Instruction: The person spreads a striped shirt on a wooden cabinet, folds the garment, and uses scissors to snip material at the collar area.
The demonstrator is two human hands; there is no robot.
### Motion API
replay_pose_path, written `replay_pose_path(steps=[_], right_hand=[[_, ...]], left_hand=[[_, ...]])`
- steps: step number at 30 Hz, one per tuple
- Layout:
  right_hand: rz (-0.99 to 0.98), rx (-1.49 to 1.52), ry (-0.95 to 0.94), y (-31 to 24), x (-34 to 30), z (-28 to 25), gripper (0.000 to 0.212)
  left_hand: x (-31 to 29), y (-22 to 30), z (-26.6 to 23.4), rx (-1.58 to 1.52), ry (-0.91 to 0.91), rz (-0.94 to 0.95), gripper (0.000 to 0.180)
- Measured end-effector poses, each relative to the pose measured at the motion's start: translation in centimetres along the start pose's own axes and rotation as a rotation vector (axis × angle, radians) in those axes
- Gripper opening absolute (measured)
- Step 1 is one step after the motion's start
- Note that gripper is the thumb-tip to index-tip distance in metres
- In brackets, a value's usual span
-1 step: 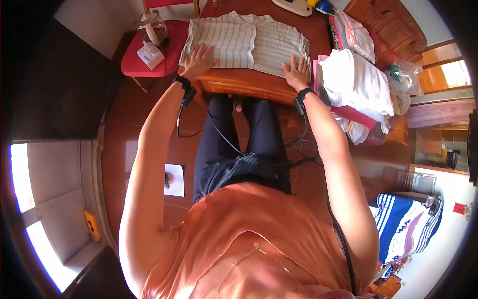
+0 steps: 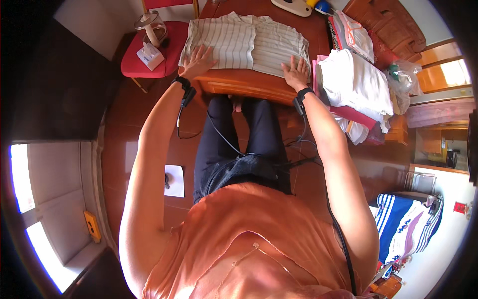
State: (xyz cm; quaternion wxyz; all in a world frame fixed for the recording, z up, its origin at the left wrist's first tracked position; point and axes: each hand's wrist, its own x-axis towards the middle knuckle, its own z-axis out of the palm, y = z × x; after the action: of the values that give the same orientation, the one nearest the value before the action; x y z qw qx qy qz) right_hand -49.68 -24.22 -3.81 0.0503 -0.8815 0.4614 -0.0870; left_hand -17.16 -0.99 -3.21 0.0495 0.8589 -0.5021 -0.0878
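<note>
A light shirt with thin dark stripes (image 2: 226, 41) lies spread flat over the reddish-brown wooden table (image 2: 249, 79). Its front opening runs down the middle, and some creases show in the cloth. My left hand (image 2: 199, 63) rests palm down on the shirt's near left corner, fingers spread. At the near right corner, my right hand (image 2: 296, 73) lies flat with its fingers apart and pointing away from me. Neither hand grips the cloth. Black bands with cables sit on both wrists.
Folded white clothes (image 2: 356, 82) are piled right of the table, with another stack (image 2: 353, 35) behind. A red chair (image 2: 132, 52) at the left holds a glass kettle (image 2: 152, 30) and a tissue box (image 2: 150, 56). A pale device (image 2: 294, 7) sits at the table's far end.
</note>
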Motion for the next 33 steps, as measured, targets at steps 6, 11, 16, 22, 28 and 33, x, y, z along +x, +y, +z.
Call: replay_pose_path(steps=[6, 11, 16, 22, 28, 33], right_hand=[[0.052, -0.039, -0.097, -0.2, -0.1, -0.4, 0.081], [0.134, -0.077, -0.210, -1.1, 0.5, -1.9, 0.082], [0.214, -0.169, -0.438, -4.3, 2.9, -5.3, 0.070], [-0.013, -0.060, -0.070, -7.9, 6.3, -3.7, 0.062], [0.047, -0.024, -0.484, -11.1, 6.8, -2.1, 0.080], [0.043, -0.088, -0.482, -10.4, 6.1, -3.8, 0.083]], left_hand=[[-1.0, 0.4, -0.7, -0.064, -0.013, 0.005, 0.077], [-1.9, 1.5, -1.7, -0.083, -0.010, -0.025, 0.080], [-1.3, 1.9, -4.5, 0.002, -0.195, -0.057, 0.080], [3.4, 1.8, -6.5, 0.069, -0.127, 0.046, 0.076], [5.1, 1.1, -5.6, -0.007, -0.240, -0.022, 0.077], [4.7, -2.5, -5.0, 0.055, -0.150, -0.018, 0.088]])
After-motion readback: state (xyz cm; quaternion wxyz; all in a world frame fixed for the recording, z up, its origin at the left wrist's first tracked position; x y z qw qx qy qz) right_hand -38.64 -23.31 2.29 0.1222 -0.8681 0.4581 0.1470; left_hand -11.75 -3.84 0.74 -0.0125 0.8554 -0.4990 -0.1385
